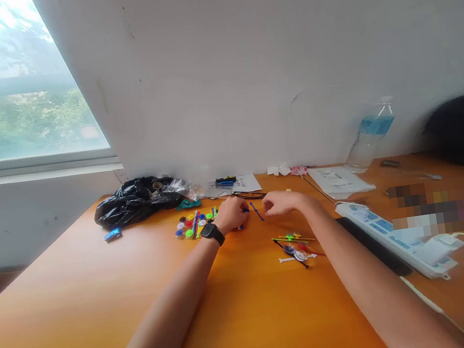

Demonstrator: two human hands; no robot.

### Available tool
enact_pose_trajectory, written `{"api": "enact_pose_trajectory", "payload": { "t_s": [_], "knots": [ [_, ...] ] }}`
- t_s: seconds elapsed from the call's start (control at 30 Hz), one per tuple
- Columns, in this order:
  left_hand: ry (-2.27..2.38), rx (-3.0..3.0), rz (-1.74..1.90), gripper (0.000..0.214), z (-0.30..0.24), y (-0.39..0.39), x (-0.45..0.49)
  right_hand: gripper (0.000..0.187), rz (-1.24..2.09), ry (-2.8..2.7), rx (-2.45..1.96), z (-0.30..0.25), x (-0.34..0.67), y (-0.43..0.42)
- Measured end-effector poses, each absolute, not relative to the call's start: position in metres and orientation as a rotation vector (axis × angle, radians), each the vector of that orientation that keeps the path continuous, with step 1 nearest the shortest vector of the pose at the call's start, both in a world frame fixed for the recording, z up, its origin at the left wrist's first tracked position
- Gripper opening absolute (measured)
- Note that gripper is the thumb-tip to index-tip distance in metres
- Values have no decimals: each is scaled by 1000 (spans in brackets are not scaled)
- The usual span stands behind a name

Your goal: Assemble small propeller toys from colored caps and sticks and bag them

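Note:
My left hand (232, 213), with a black watch on its wrist, is closed at the far part of the table, and a small dark-blue piece (245, 210) shows at its fingertips. Beside it lies a thin blue arrow-shaped stick (257, 211), in the gap between my hands. My right hand (280, 203) hangs just right of that stick with its fingers curled together; whatever is in them is hidden. Left of my left hand sits a group of colourful round plastic pieces (188, 224) and sticks. Nearer my right forearm, a white arrow stick (287, 259) lies among several coloured sticks and discs.
A black plastic bag (128, 203) is at the back left, with a small blue packet (113, 235) before it. On the right are a white power strip (389, 232) with cables, a clear bottle (360, 147) and a paper sheet (339, 181). The wall closes off the back.

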State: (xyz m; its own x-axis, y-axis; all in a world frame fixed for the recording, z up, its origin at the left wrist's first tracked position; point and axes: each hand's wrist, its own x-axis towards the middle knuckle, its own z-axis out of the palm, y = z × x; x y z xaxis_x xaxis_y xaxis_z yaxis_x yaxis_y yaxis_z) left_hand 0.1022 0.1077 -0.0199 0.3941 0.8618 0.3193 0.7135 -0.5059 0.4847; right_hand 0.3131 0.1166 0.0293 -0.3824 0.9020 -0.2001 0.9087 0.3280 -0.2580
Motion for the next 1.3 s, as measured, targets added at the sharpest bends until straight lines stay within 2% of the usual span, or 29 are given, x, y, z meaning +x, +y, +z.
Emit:
{"api": "enact_pose_trajectory", "payload": {
  "t_s": [0.03,0.13,0.23,0.37,0.53,0.7,0.87,1.03,1.13,1.3],
  "knots": [
    [1399,2399,783,16,-21,108,101,12,-565,2503,1674,36,316,115],
    [1400,2451,777,21,-23,108,98,28,-751,2353,1371,51,323,107],
    [1363,2504,791,31,-19,111,94,35,-716,2209,1336,57,325,98],
    [1293,2532,838,25,-1,116,83,30,-634,2056,1387,55,325,97],
    [1142,2462,917,17,26,119,60,23,-763,2153,1416,59,332,100],
    [951,2333,816,14,39,111,55,21,-1221,2563,1375,70,342,97],
    [547,2002,857,37,39,96,77,29,-1829,2778,1418,64,328,94],
    [685,1874,1122,40,33,98,86,34,-2181,2768,1636,54,305,96],
    [866,1901,1242,38,32,103,83,39,-2198,2803,1805,50,294,99],
    [927,2032,1220,30,38,100,79,33,-2084,2955,1791,44,283,106]
  ]
}}
